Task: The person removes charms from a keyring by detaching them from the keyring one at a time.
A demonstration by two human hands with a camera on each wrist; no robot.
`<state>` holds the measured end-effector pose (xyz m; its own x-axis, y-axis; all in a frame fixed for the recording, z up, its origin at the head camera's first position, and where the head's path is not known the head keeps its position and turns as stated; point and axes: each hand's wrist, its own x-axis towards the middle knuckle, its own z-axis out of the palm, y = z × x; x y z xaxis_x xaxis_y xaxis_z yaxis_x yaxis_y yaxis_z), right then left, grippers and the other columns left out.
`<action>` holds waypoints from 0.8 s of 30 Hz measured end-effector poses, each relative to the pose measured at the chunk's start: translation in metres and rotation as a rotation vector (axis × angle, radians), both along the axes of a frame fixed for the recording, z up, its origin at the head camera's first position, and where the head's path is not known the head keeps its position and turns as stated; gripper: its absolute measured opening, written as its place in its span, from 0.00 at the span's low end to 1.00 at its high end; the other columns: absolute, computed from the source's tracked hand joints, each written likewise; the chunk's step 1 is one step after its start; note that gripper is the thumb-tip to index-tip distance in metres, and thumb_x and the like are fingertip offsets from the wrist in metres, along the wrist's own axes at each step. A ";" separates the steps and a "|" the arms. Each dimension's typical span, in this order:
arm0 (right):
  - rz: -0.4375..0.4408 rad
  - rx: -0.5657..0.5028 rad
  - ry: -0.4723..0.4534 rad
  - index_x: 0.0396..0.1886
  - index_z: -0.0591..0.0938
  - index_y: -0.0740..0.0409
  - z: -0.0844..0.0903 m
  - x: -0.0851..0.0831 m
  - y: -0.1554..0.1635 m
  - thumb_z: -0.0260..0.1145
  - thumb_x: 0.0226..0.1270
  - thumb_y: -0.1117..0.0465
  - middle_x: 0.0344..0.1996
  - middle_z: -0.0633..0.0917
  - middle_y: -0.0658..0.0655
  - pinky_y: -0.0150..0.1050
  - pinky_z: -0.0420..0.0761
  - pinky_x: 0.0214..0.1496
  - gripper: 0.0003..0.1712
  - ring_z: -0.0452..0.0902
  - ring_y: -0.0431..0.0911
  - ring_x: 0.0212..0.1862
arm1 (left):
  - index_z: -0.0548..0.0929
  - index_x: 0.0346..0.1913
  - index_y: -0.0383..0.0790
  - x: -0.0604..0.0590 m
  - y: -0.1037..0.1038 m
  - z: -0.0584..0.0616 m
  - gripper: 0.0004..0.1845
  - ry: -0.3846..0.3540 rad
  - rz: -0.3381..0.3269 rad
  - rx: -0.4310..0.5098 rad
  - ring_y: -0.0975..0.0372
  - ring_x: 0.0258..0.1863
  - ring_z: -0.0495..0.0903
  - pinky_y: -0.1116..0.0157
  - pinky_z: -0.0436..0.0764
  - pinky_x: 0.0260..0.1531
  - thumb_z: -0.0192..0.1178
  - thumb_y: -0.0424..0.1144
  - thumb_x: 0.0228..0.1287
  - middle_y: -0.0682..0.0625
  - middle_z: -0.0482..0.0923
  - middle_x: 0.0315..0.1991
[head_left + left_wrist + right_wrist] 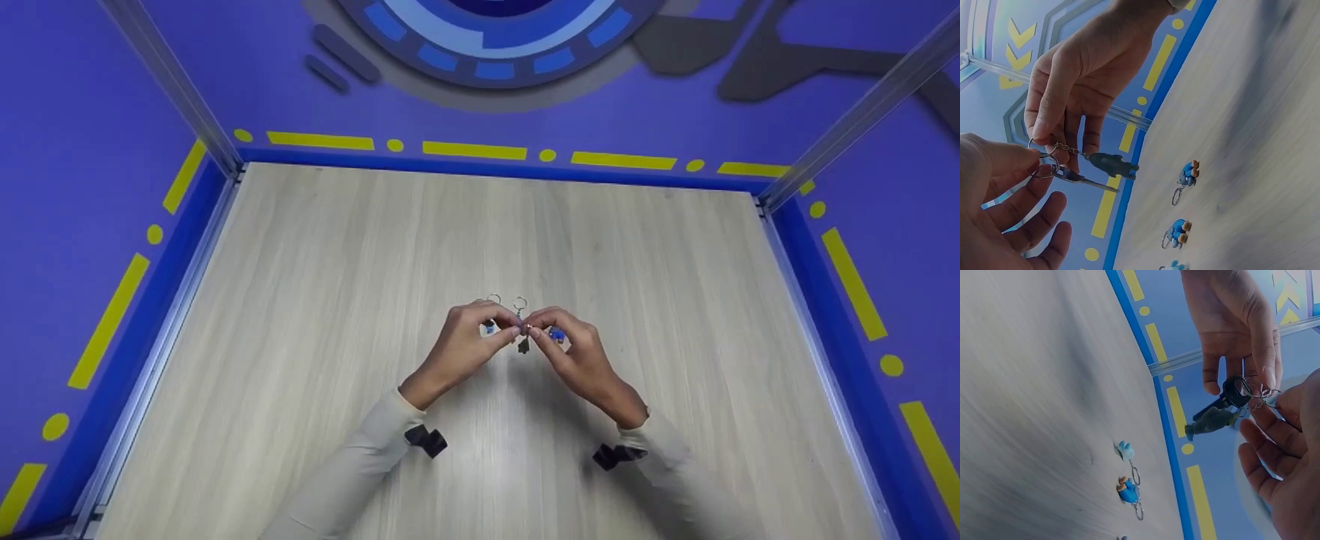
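Key ring is pinched between left hand and right hand, raised above the wooden surface. A dark key and dark charm hang from it. Blue figure keychains lie on the surface below.

Two bare hands, pale sleeves, a black camera mount at each wrist.

In the head view, the left hand and right hand come out of long, snug, off-white sleeves that run to the bottom edge of the frame. A small, blocky black mount sits on the underside of each cuff, lower centre. No rings or watches show.
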<state>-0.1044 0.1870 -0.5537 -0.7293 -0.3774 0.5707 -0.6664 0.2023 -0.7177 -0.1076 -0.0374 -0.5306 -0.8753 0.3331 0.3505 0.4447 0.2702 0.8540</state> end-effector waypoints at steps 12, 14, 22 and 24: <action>0.021 0.025 -0.003 0.46 0.86 0.61 0.000 0.001 0.003 0.69 0.76 0.77 0.47 0.91 0.58 0.35 0.84 0.63 0.08 0.89 0.57 0.52 | 0.95 0.40 0.38 0.002 0.000 -0.002 0.02 0.040 0.022 0.013 0.60 0.39 0.88 0.60 0.84 0.45 0.75 0.29 0.69 0.48 0.92 0.38; 0.019 0.023 -0.003 0.46 0.86 0.61 0.000 0.001 0.003 0.70 0.75 0.77 0.47 0.91 0.59 0.35 0.84 0.62 0.09 0.89 0.58 0.52 | 0.95 0.40 0.38 0.002 0.000 -0.002 0.02 0.045 0.027 0.012 0.59 0.40 0.88 0.60 0.84 0.45 0.76 0.28 0.68 0.48 0.92 0.38; 0.008 0.038 0.000 0.46 0.85 0.61 -0.002 0.002 0.002 0.69 0.73 0.80 0.47 0.91 0.57 0.35 0.86 0.58 0.12 0.89 0.55 0.51 | 0.94 0.38 0.38 0.003 0.001 -0.005 0.03 0.051 0.064 0.028 0.60 0.41 0.87 0.60 0.84 0.47 0.76 0.28 0.67 0.54 0.92 0.37; 0.010 0.047 0.002 0.45 0.84 0.61 -0.003 0.002 0.001 0.68 0.74 0.79 0.47 0.91 0.56 0.37 0.87 0.57 0.11 0.90 0.54 0.51 | 0.94 0.37 0.38 0.003 0.002 -0.006 0.03 0.055 0.075 0.043 0.61 0.41 0.87 0.60 0.84 0.47 0.76 0.27 0.66 0.54 0.92 0.37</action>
